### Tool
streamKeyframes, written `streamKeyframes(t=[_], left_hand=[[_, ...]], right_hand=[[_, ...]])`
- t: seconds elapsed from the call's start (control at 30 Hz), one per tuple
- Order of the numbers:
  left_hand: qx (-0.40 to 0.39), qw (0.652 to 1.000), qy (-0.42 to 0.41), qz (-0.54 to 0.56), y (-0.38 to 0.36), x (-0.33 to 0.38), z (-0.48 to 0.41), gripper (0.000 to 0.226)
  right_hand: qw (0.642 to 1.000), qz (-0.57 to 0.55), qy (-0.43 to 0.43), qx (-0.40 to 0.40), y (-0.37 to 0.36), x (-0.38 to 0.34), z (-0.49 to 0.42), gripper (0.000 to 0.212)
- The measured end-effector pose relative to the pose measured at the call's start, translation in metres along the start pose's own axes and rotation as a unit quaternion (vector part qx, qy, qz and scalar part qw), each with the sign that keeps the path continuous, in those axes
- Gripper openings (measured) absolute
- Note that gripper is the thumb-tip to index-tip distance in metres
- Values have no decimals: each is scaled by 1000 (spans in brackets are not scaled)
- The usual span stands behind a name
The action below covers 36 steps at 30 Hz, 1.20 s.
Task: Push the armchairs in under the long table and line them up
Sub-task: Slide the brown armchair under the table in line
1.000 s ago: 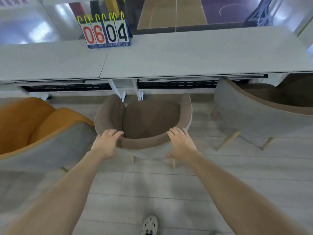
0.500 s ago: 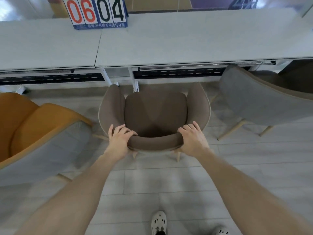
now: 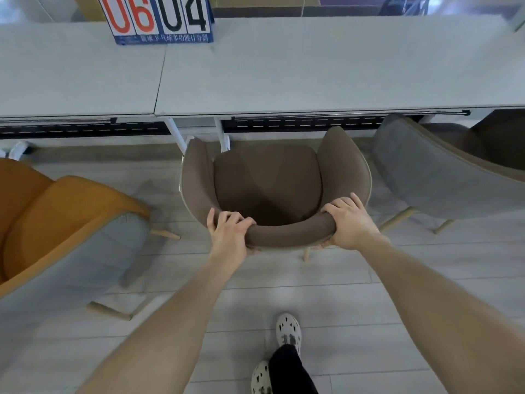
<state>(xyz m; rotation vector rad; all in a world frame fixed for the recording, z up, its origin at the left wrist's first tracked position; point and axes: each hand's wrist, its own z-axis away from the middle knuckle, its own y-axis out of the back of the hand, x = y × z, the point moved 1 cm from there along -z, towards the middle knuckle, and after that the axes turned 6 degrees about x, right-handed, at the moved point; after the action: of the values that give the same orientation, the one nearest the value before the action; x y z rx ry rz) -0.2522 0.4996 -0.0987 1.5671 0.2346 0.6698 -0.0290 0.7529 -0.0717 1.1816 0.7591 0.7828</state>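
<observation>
Brown armchair (image 3: pixel 270 189) faces the long table (image 3: pixel 312 75) squarely.

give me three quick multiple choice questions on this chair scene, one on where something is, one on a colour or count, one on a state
1. Where does the scoreboard stand?
A. on the long table, far left part
B. on the floor
C. on the brown seat

2. What colour is the inside of the armchair at the left edge?
A. green
B. orange
C. white

3. How is the brown armchair being handled?
A. untouched
B. one hand on the seat
C. both hands gripping the top of its backrest

Answers:
1 A: the scoreboard rests on the long table.
2 B: the left armchair has orange lining in a grey shell.
3 C: the left hand and the right hand wrap over the back of the brown armchair.
</observation>
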Motion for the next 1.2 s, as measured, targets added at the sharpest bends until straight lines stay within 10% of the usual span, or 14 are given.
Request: streamKeyframes(t=[0.47, 1.2], left_hand=[[-58, 996, -58, -38, 8, 5, 1, 65], [-16, 996, -85, -29, 26, -38, -175, 71]], right_hand=[[997, -19, -69, -11, -5, -19, 60, 98], [995, -49, -64, 62, 20, 17, -97, 97]])
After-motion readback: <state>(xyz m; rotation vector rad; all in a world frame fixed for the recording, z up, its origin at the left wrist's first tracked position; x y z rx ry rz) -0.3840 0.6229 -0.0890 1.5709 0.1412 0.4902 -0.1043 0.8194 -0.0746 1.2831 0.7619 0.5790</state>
